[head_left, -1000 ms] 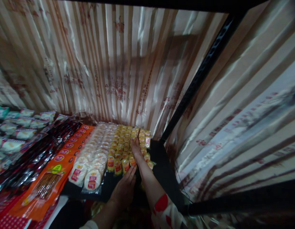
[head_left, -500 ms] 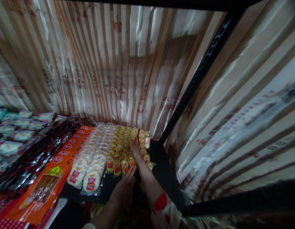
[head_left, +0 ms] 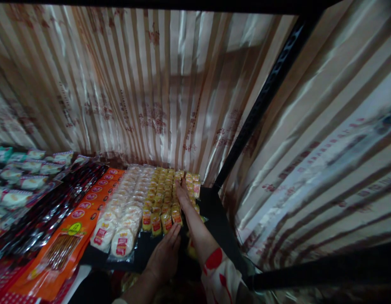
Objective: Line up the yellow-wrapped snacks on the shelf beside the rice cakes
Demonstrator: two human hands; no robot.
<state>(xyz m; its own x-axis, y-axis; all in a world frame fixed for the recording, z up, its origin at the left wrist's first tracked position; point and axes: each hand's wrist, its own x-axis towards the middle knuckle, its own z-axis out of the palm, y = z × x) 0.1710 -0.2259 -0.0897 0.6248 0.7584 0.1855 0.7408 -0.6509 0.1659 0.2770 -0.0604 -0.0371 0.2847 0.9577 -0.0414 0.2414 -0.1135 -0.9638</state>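
Observation:
Several rows of small yellow wrapped snack packs (head_left: pixel 160 194) stand on a dark shelf (head_left: pixel 211 211). My left hand (head_left: pixel 165 253) is at the front of these rows, its fingers stretched out together and the tips by the front packs. Farther back, my right hand (head_left: pixel 183 193) reaches over the rows toward the right, fingers extended among the packs. Its forearm, in a white sleeve with red shapes, hides part of the right-hand rows. Neither hand visibly grips a pack. To the left lie rows of round white crackers in clear wrap (head_left: pixel 122 242).
Orange snack bags (head_left: pixel 73 228), dark shiny packets (head_left: pixel 56 198) and white-green packs (head_left: pixel 32 181) line the left. A black post (head_left: pixel 262 97) slants up at the right corner. Striped sheeting (head_left: pixel 145 84) hangs behind and on the right. A black bar (head_left: pixel 309 264) crosses the lower right.
My right hand has shifted slightly to the right over the yellow packs. My left hand has stayed at the front of the rows. The view has moved a little.

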